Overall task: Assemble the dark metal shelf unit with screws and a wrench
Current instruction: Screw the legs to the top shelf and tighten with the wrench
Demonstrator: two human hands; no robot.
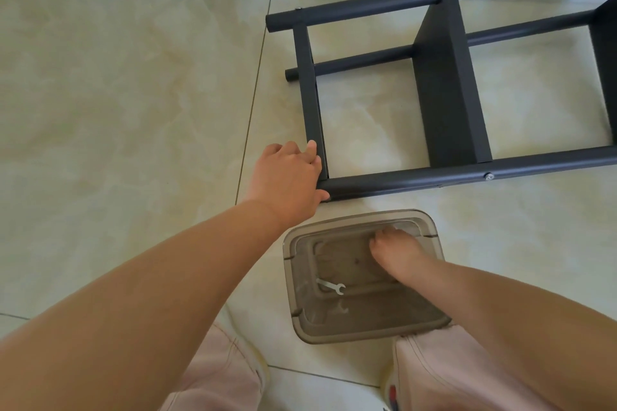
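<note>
Shelf unit (pixel 444 90) on its side on tiled floor (pixel 133 93). Left hand (pixel 287 177) grips its end crossbar. Right hand (pixel 397 250), fingers curled, inside tinted bin (pixel 297 277); hold unclear. Wrench (pixel 330 286) lies in bin.

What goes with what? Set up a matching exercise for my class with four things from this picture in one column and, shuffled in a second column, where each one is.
Things
1. wrench
2. left hand
3. right hand
4. silver screw

Places
A. on the corner of the shelf frame
B. reaching inside the plastic bin, at its far side
C. lying on the bin's floor
D. in the frame's near tube, under the shelf panel

Pairs: 1-C, 2-A, 3-B, 4-D
</note>
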